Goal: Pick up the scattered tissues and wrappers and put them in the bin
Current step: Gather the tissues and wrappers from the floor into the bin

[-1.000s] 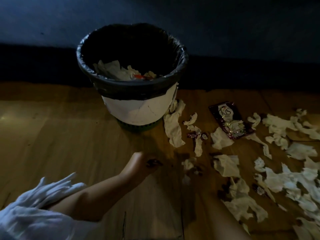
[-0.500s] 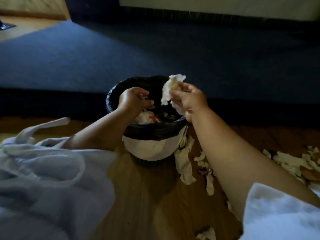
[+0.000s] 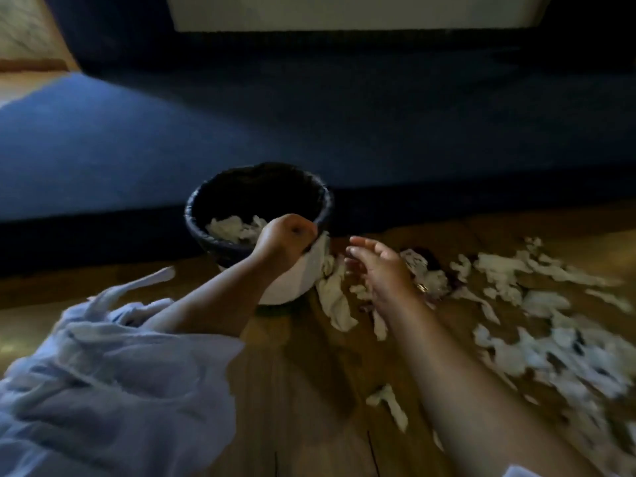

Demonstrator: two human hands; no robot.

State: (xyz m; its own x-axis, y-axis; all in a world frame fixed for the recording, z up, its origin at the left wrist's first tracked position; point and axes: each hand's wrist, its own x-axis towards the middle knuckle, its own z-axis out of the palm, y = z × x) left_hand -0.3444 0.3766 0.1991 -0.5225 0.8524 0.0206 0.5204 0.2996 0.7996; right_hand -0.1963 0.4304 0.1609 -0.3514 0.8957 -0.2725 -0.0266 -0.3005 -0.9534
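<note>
On the wooden floor nearest you, right of the bin, the scattered tissues are lying in a loose spread, with one long tissue lying against the bin's base. Your right hand is hovering just right of the bin, fingers loosely spread and gripping nothing. Your left hand is sitting at the bin's front rim, curled into a fist with nothing showing in it. Inside the bin, crumpled white tissues are lying, and behind the bin a blue carpet is stretching away
</note>
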